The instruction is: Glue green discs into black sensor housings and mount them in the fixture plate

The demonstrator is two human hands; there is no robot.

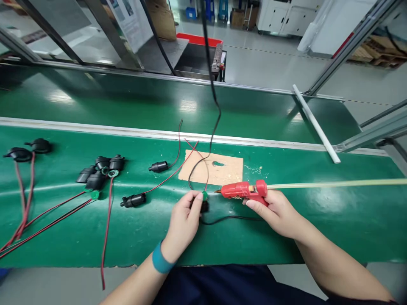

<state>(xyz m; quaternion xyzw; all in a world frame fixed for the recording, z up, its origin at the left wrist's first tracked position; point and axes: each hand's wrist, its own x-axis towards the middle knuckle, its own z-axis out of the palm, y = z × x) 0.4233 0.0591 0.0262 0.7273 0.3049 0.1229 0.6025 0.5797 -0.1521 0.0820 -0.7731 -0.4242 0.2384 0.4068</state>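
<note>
My left hand (184, 218) is closed around a small black plug-like part (204, 206) with a green round end (205, 195) turned to the right. My right hand (274, 209) grips a red hot glue gun (244, 190), whose nozzle points left and nearly touches the green end. A long pale glue stick (333, 184) juts out of the gun's back to the right. The gun's black cord (229, 218) runs along the belt under my hands. A blue band is on my left wrist.
Several black parts (101, 169) with red and black wires lie on the green belt (302, 228) to the left, two more (28, 150) at the far left. A cardboard pad (222, 169) with glue marks lies just beyond my hands. A white bar (314, 123) crosses the far belt.
</note>
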